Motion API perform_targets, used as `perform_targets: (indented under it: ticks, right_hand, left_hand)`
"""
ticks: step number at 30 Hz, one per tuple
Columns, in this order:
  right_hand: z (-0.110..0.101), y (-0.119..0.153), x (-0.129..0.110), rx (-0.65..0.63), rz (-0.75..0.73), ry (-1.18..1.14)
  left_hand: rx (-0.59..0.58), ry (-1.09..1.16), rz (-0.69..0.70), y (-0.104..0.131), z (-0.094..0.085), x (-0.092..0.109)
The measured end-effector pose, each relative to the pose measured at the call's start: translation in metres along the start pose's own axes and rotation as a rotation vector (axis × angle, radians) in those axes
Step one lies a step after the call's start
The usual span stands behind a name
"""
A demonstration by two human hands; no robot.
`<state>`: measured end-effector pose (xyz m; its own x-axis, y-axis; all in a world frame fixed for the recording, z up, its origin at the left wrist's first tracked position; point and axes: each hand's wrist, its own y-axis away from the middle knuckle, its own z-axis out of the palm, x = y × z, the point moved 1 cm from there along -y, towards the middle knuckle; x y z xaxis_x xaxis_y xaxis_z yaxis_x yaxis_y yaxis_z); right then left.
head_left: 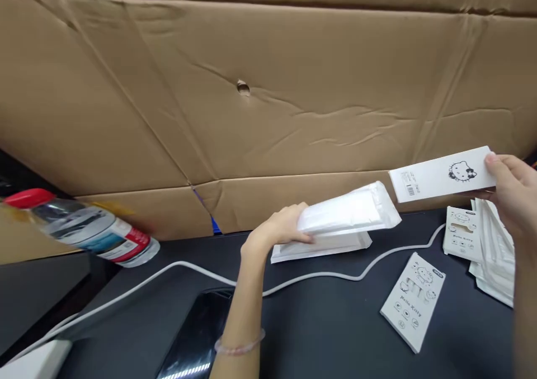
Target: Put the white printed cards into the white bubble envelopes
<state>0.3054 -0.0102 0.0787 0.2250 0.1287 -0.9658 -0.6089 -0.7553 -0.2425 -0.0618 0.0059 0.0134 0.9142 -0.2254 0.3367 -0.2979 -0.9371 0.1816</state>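
My left hand [279,228] is closed on the end of a white padded envelope [346,214], tilted up off the black tabletop. Beneath it lies a second white padded envelope [323,247], partly covered by the first and by my fingers. My right hand [518,183] pinches one end of a slim white Hello Kitty box [432,179] between thumb and fingers, its barcode end pointing left toward the envelopes. On the table below that hand, another Hello Kitty box [413,301] lies flat, face up. A further Hello Kitty box [461,233] leans beside a pile of white envelopes [495,250].
A brown cardboard sheet [268,116] stands as a wall behind the table. At left, a clear bottle [92,228] with a red cap appears tilted. A white cable [327,275] crosses the tabletop. Under my left forearm is a black phone [197,334]; a white block [39,361] sits lower left.
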Motion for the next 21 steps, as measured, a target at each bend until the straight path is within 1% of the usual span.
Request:
perform_targets:
  ticks: [2, 3, 4, 5, 8, 10, 12, 14, 16, 18, 20, 21]
  right_hand:
    - [-0.001, -0.005, 0.005, 0.020, 0.022, -0.038]
    - [-0.002, -0.007, 0.007, 0.018, 0.030, -0.046]
    - [-0.002, -0.008, 0.009, 0.012, 0.036, -0.047]
    - [-0.003, -0.010, 0.011, 0.009, 0.037, -0.043]
    - [-0.004, -0.014, 0.015, -0.015, 0.024, -0.027]
    - [-0.003, -0.015, 0.017, -0.052, 0.023, -0.020]
    - [0.001, -0.015, 0.018, -0.101, 0.025, -0.002]
    - [0.006, -0.012, 0.018, -0.158, 0.029, 0.016]
    - [0.013, -0.009, 0.019, -0.215, 0.034, 0.036]
    - [0.020, -0.006, 0.020, -0.268, 0.042, 0.057]
    - [0.027, -0.003, 0.023, -0.336, 0.037, 0.078]
    - [0.030, -0.002, 0.025, -0.375, 0.035, 0.081]
  left_hand:
    - [-0.209, 0.032, -0.034, -0.001, 0.007, 0.005]
    - [-0.273, 0.033, -0.060, 0.000, 0.010, 0.008]
    - [-0.306, 0.028, -0.080, 0.000, 0.012, 0.011]
    - [-0.314, 0.025, -0.092, 0.001, 0.013, 0.014]
    - [-0.260, 0.030, -0.078, 0.001, 0.015, 0.022]
    - [-0.159, 0.035, -0.016, -0.004, 0.017, 0.027]
    - [-0.044, 0.019, 0.043, -0.012, 0.025, 0.032]
    - [0.018, -0.015, 0.060, -0.022, 0.038, 0.037]
    - [-0.004, -0.046, 0.046, -0.032, 0.054, 0.040]
    - [-0.071, -0.060, 0.045, -0.038, 0.068, 0.043]
    - [-0.131, -0.082, 0.025, -0.041, 0.077, 0.045]
    - [-0.140, -0.103, 0.012, -0.042, 0.079, 0.047]
